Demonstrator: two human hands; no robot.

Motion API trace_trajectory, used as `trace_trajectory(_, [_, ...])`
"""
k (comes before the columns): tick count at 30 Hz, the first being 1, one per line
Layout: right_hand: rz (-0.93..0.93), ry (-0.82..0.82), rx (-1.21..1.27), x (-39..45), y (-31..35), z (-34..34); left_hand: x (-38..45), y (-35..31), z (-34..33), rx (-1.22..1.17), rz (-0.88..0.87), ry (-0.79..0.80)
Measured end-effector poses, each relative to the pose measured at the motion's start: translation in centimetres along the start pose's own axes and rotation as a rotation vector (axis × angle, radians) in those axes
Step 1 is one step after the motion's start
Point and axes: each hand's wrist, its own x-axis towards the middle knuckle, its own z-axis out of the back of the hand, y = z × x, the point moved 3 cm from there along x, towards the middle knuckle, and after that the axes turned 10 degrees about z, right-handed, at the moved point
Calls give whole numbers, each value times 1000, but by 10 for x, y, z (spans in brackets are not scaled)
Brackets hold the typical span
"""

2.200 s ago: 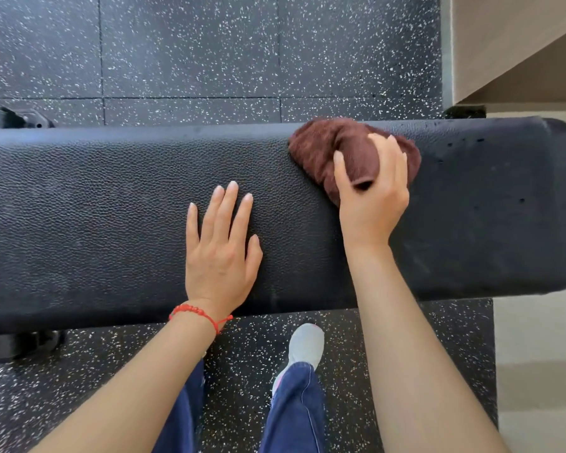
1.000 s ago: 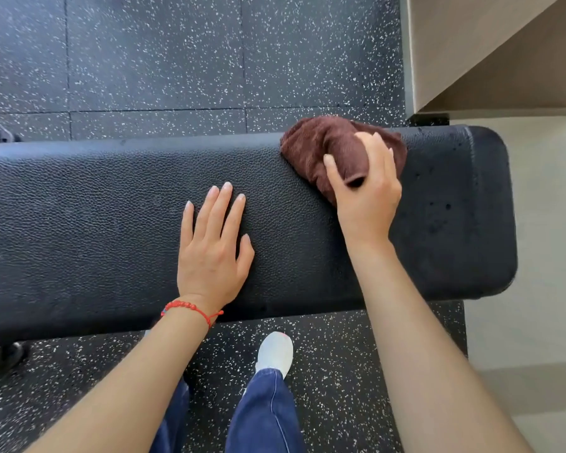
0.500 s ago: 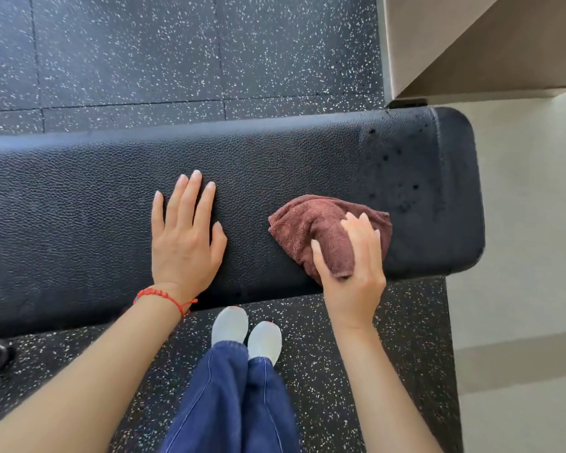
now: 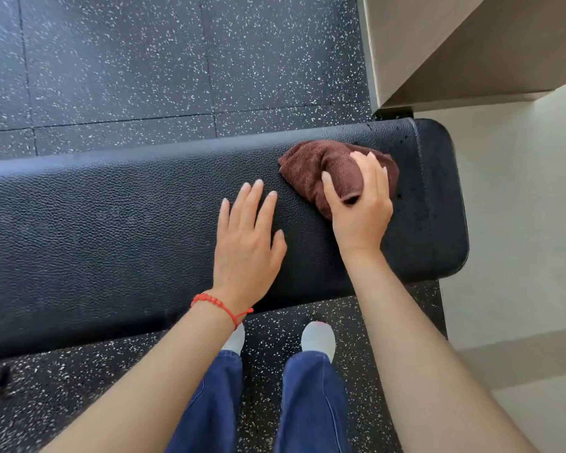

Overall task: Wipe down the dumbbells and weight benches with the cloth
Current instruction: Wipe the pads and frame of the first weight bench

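A long black padded weight bench runs across the view, its rounded end at the right. My right hand grips a bunched brown cloth and presses it on the pad near the bench's far edge, close to the right end. My left hand lies flat on the pad with fingers spread, just left of the cloth, a red string bracelet at its wrist. Small dark spots mark the pad right of the cloth. No dumbbells are in view.
Black speckled rubber floor surrounds the bench. A beige wall corner rises at the upper right, with pale floor beyond the bench's end. My legs in blue trousers and white shoes stand against the bench's near side.
My right hand has pushed the cloth from the near edge of the pad back up to the far edge. My left hand stays flat on the pad.
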Motion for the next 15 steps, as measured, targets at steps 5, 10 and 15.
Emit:
trace_trajectory(5, [33, 29, 36, 0, -5, 3, -3, -9, -22, 41, 27, -38])
trace_trajectory(10, [52, 84, 74, -36, -14, 23, -6, -2, -34, 153, -4, -83])
trace_trajectory(15, [40, 83, 84, -84, -29, 58, -6, -3, -34, 168, -2, -99])
